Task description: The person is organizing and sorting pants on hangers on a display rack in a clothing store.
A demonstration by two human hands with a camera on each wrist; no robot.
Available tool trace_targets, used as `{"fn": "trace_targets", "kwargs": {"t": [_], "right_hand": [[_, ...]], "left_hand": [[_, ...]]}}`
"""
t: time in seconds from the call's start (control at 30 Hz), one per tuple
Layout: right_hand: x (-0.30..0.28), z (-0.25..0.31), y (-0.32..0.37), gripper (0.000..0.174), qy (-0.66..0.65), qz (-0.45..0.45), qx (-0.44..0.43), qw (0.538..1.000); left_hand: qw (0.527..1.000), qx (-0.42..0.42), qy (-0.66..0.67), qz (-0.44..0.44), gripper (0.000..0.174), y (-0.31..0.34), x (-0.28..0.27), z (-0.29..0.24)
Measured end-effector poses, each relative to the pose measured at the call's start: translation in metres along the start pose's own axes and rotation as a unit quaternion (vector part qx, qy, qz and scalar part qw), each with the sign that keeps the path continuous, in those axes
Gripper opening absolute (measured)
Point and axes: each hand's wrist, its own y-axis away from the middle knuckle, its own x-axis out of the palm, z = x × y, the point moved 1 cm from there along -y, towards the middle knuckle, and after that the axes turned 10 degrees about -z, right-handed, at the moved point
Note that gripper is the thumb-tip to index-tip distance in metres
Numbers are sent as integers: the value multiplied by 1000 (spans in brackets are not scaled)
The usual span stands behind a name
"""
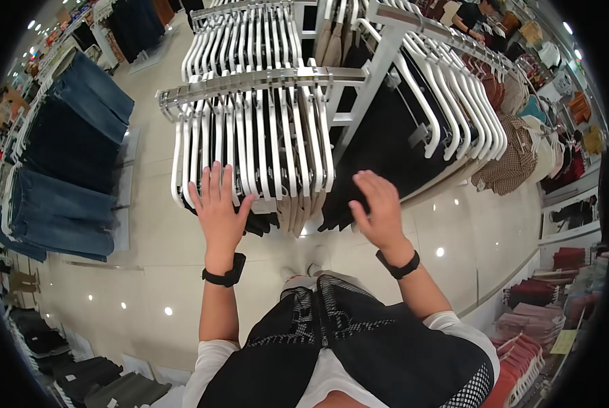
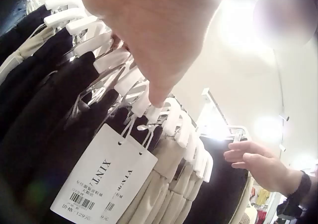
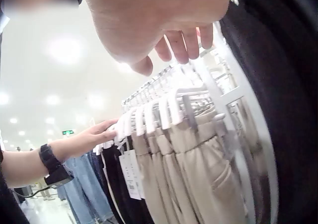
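My left hand [image 1: 219, 211] rests on the ends of a row of white hangers [image 1: 272, 153], its fingers straight and spread. Black and beige trousers hang from that row; the beige trousers [image 3: 198, 169] show best in the right wrist view. Below the left thumb, in the left wrist view, dangle white price tags [image 2: 94, 177] with a barcode. Off the right end of the row, my right hand [image 1: 382, 209] is held up in the air with relaxed fingers and nothing in it. Beyond it hang large black trousers [image 1: 379, 143] on a second row of hangers.
A metal rail [image 1: 263, 79] carries the hangers, joined to a white upright post [image 1: 369, 88]. Blue jeans [image 1: 63, 211] hang on a rack to the left. Checked brown clothing [image 1: 512, 153] hangs at the right. Pink and red garments [image 1: 522, 360] fill a rack at lower right.
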Motion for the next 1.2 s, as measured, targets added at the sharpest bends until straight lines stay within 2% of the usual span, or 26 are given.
{"fn": "trace_targets", "kwargs": {"t": [0.2, 0.3, 0.43, 0.57, 0.7, 0.77, 0.83, 0.87, 0.9, 0.97, 1.1, 1.13, 1.2], "right_hand": [[-55, -47, 17, 40, 50, -170, 5, 984], [-81, -74, 12, 40, 65, -228, -10, 972], [-124, -119, 1, 40, 103, -280, -46, 953], [-173, -183, -8, 43, 88, -308, -49, 946], [-214, -239, -19, 54, 16, -273, -22, 962], [-228, -265, -28, 65, -29, -215, -11, 976], [-237, -275, -44, 71, -63, -169, -12, 983], [-237, -285, -47, 80, -86, -133, -13, 987], [-236, -290, -52, 81, -101, -116, -26, 988], [-231, -293, -61, 84, -133, -85, -52, 986], [-212, -304, -66, 76, -156, -87, -94, 979], [-208, -305, -66, 71, -152, -96, -101, 978], [-203, -303, -65, 69, -156, -103, -101, 977]], "left_hand": [[1000, -3, -9, 19, 67, 3, -7, -14], [998, -56, 15, -14, 64, 2, -2, -33], [994, -23, 91, -56, 59, -5, 3, -94], [977, 16, 200, -74, 57, -27, 15, -187], [956, 69, 258, -119, 68, -56, 29, -269], [947, 84, 280, -135, 78, -76, 34, -295], [946, 106, 265, -155, 81, -98, 31, -315], [948, 117, 251, -159, 84, -107, 29, -323], [948, 134, 231, -171, 82, -119, 26, -332], [960, 185, 158, -140, 79, -136, 19, -345], [970, 198, 123, -63, 70, -142, 29, -365], [970, 190, 125, -84, 63, -140, 32, -369], [973, 176, 118, -85, 60, -137, 39, -366]]}}
